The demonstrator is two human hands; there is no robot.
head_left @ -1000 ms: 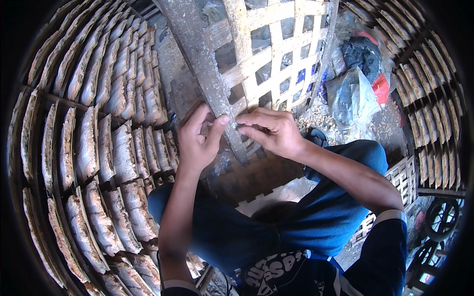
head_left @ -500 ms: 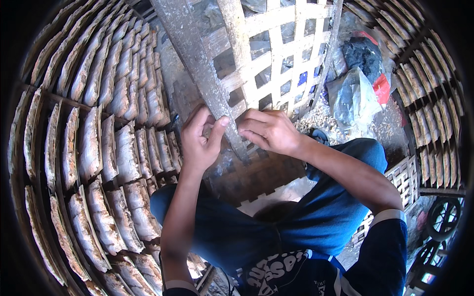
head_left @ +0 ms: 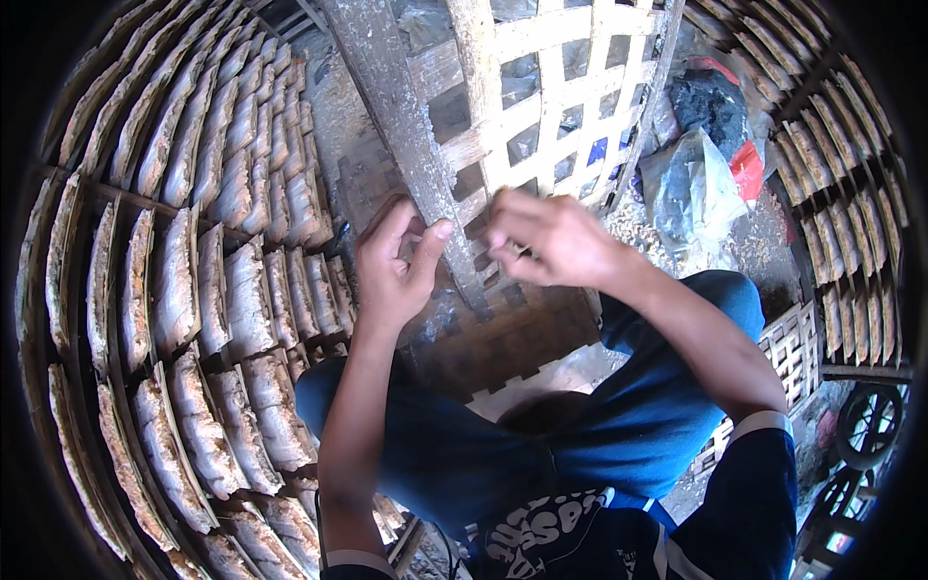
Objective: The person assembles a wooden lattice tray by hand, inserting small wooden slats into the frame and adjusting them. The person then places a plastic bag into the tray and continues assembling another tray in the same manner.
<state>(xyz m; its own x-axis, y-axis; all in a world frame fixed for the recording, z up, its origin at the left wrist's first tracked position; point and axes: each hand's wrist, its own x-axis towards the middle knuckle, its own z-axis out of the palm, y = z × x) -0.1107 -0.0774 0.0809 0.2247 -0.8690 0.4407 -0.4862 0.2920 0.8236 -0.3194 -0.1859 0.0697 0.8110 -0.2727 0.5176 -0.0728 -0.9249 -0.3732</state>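
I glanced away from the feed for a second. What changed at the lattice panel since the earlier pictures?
Little changed. The right hand shifted slightly along the strips of the woven lattice panel, fingers bunched there as before. The left hand keeps its grip on the panel's edge slat. The racks of flat pieces stayed put.

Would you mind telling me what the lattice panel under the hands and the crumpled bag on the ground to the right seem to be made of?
The lattice panel looks like woven bamboo or thin wooden slats, pale, dry and unpainted: flat strips cross with square gaps. Both the left hand and the right hand touch it. The crumpled bag seems thin translucent plastic, glossy and creased.
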